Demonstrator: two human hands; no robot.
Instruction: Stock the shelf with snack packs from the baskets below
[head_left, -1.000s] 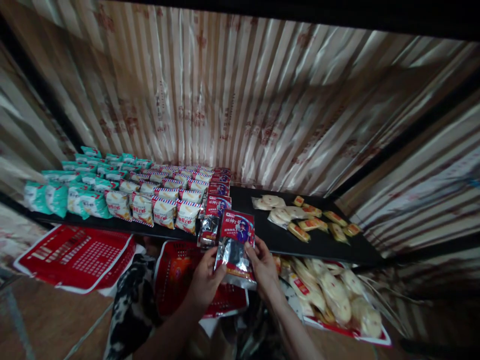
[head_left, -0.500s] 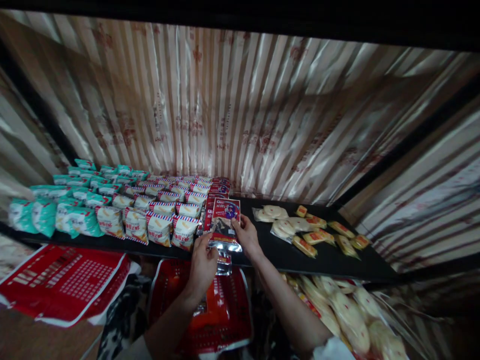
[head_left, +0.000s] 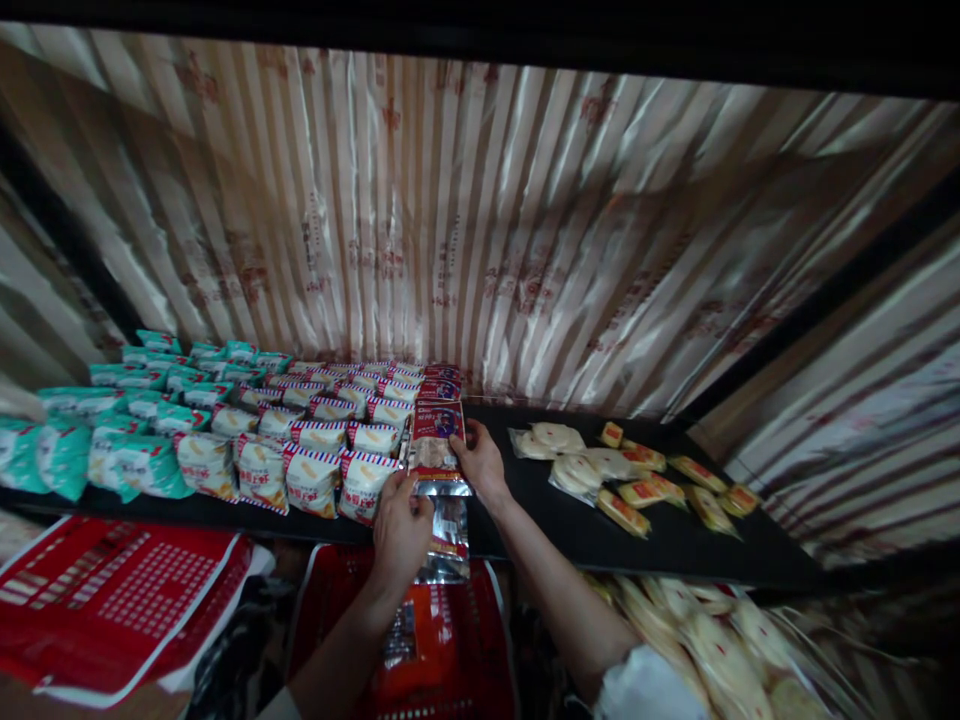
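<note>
A dark red snack packet with a silver bottom edge lies over the row of similar red packets on the black shelf. My right hand grips its right side, thumb on the front. At its lower left corner, my left hand is closed with fingertips against the packet. Below it a second silver-edged packet sticks out past the shelf's front edge, beside my left hand; what supports it is hidden. White snack bags with red and blue striped tops stand just left of my left hand.
Teal bags fill the shelf's left end. Flat round cakes and yellow wrapped packs lie on the black shelf to the right. Red baskets and more bagged cakes are below. A striped curtain hangs behind.
Both hands have brought the red packet slightly left and down onto the row of red packets. More of the silver-edged packet below shows. The view has shifted a little.
</note>
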